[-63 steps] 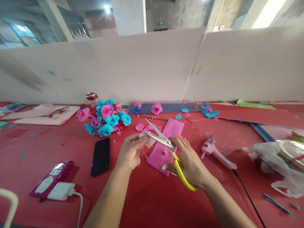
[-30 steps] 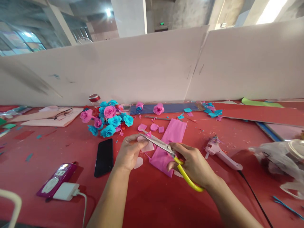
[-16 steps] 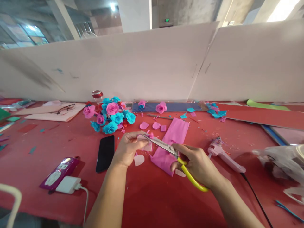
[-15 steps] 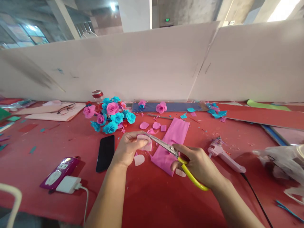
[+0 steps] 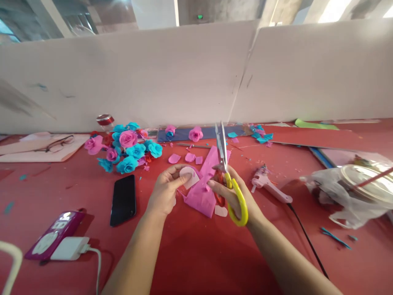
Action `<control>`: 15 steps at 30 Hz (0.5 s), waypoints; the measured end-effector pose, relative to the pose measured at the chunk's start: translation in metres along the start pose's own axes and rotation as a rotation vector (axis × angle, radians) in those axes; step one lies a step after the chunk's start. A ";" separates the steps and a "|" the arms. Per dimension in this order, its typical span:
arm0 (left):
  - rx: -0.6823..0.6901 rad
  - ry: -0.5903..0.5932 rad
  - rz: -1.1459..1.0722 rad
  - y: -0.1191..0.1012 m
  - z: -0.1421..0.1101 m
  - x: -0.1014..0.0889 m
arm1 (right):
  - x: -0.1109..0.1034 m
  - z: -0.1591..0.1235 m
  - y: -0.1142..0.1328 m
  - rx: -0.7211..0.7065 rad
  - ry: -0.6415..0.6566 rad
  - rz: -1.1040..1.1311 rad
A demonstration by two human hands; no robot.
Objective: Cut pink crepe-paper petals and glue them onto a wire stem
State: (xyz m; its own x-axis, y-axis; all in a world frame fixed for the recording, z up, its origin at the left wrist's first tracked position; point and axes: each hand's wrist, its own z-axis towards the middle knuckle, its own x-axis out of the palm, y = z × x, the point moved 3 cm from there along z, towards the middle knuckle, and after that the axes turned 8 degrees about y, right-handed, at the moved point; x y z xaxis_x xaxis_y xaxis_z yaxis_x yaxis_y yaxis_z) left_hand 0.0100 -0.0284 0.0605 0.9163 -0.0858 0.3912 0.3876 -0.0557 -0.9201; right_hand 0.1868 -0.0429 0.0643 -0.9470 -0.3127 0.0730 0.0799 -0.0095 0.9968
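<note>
My left hand [image 5: 166,190] pinches a pale, rounded paper petal [image 5: 189,177], with a pink edge showing behind it. In my right hand [image 5: 238,192] are yellow-handled scissors [image 5: 237,203], their blades pointing up and away from the petal, slightly parted. Beneath and between the hands lies a folded strip of pink crepe paper [image 5: 201,200]. A small pale cut piece [image 5: 221,211] rests by its lower end. Beyond the hands lie several loose pink petals [image 5: 174,158].
A bunch of blue and pink paper roses [image 5: 128,150] stands at the back left. Left of my hand are a black phone [image 5: 123,200] and a purple power strip [image 5: 57,233]. A glue gun [image 5: 270,184] and a plastic bag [image 5: 340,200] lie to the right.
The scissors have left the paper and swung upright in my right hand. My left hand now shows a rounded petal. The whole view has shifted to the right.
</note>
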 end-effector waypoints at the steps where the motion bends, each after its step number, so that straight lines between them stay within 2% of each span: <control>1: -0.017 0.005 0.001 0.004 0.000 0.002 | 0.000 0.001 0.001 -0.008 -0.027 0.023; 5: -0.070 0.042 0.042 0.015 0.000 0.009 | 0.000 0.003 0.001 -0.043 -0.102 0.114; 9: -0.130 0.162 0.125 0.012 -0.004 0.013 | -0.004 0.006 -0.002 -0.073 -0.161 0.162; 15: -0.333 0.342 0.372 0.006 -0.010 -0.004 | -0.025 0.011 -0.004 -0.125 -0.181 0.144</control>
State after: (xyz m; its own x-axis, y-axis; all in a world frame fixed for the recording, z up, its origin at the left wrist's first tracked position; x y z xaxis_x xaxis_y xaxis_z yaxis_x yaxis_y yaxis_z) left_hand 0.0080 -0.0387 0.0535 0.8785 -0.4712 0.0790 -0.0553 -0.2644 -0.9628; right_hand 0.2066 -0.0250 0.0587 -0.9623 -0.1447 0.2302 0.2455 -0.0983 0.9644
